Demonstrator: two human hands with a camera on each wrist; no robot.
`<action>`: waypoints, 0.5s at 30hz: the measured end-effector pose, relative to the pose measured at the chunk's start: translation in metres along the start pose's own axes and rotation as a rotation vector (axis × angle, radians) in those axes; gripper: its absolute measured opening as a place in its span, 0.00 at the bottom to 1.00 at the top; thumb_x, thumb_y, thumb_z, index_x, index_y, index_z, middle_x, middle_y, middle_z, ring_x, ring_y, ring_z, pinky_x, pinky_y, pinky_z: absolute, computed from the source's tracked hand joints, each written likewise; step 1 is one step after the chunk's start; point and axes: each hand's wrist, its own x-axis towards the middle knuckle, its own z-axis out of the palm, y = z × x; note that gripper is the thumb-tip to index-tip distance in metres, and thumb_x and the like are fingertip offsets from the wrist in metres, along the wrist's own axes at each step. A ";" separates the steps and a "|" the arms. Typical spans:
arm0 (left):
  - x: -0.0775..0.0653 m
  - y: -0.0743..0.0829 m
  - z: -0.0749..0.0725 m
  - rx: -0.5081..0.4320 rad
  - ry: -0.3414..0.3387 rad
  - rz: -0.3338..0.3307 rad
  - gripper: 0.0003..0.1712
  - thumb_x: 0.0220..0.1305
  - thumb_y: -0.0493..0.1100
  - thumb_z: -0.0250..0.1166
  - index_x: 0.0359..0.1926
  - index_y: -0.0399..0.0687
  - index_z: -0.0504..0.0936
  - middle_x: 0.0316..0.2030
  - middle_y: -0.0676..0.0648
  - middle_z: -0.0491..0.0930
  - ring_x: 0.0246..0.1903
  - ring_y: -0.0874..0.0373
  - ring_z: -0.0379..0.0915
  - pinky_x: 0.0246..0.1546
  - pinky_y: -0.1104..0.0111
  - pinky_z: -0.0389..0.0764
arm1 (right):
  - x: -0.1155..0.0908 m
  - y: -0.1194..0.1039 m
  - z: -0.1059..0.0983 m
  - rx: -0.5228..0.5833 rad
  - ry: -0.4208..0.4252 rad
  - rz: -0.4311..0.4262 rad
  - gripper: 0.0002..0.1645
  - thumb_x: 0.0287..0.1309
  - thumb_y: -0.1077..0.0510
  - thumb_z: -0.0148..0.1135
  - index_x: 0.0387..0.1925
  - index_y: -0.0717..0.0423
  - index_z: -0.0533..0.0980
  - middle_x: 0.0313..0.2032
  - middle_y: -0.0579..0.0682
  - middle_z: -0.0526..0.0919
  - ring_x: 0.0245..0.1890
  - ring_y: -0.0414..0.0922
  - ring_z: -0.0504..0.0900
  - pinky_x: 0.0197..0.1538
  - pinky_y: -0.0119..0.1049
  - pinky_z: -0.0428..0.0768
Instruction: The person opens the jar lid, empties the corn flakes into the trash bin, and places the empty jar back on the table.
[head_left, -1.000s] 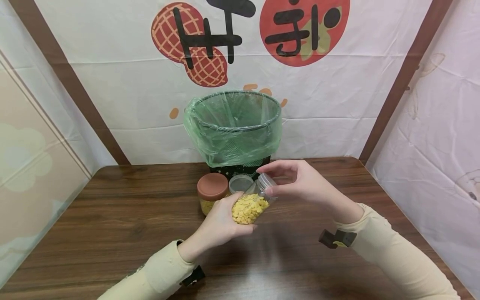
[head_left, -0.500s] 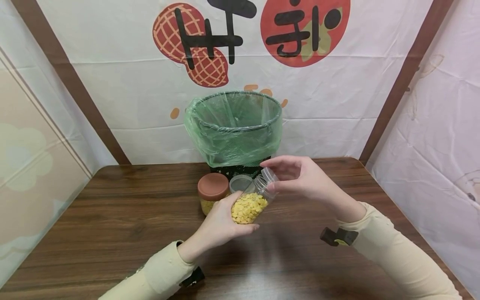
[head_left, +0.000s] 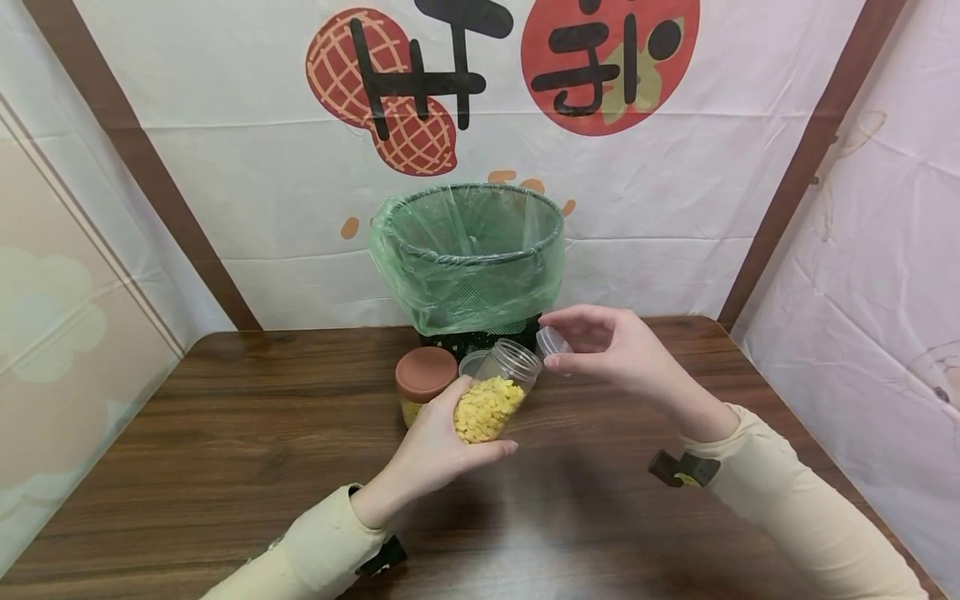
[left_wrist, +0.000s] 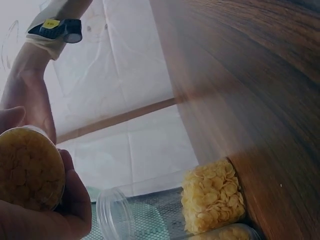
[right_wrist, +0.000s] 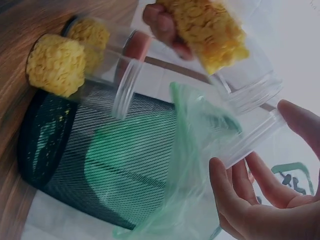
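Note:
My left hand (head_left: pixel 431 446) grips a clear plastic jar (head_left: pixel 491 400) partly filled with yellow flakes. The jar tilts to the right, its threaded mouth uncovered. Just right of that mouth, my right hand (head_left: pixel 615 346) pinches a clear screw lid (head_left: pixel 552 344) by its edge, apart from the jar. In the right wrist view the lid (right_wrist: pixel 252 140) sits between thumb and fingers close by the jar's mouth. The left wrist view shows the held jar's bottom (left_wrist: pixel 30 167) with flakes pressed against it.
Behind the hands stand a jar with a brown lid (head_left: pixel 426 372) and another clear jar (right_wrist: pixel 95 75) of flakes, mostly hidden in the head view. A black mesh bin (right_wrist: pixel 125 155) with a green bag liner (head_left: pixel 480 292) is at the table's back, against a printed cloth.
The lid has come off the jar and moved right and up with my right hand. My left hand has drawn the jar slightly left, leaving a gap between them.

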 end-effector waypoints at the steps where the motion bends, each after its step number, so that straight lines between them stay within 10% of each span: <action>1: 0.000 0.000 0.000 -0.002 0.005 0.005 0.28 0.37 0.51 0.78 0.39 0.61 0.72 0.29 0.57 0.75 0.29 0.62 0.73 0.31 0.70 0.76 | 0.001 0.002 -0.001 -0.006 0.004 0.007 0.30 0.46 0.57 0.74 0.54 0.52 0.76 0.50 0.50 0.82 0.50 0.44 0.81 0.48 0.36 0.81; 15: -0.006 -0.002 -0.009 -0.048 0.018 0.054 0.24 0.48 0.51 0.73 0.45 0.57 0.72 0.32 0.53 0.77 0.31 0.61 0.74 0.33 0.70 0.76 | 0.006 0.032 -0.020 -0.202 0.092 0.087 0.30 0.43 0.51 0.75 0.51 0.49 0.78 0.50 0.48 0.82 0.52 0.44 0.81 0.54 0.40 0.78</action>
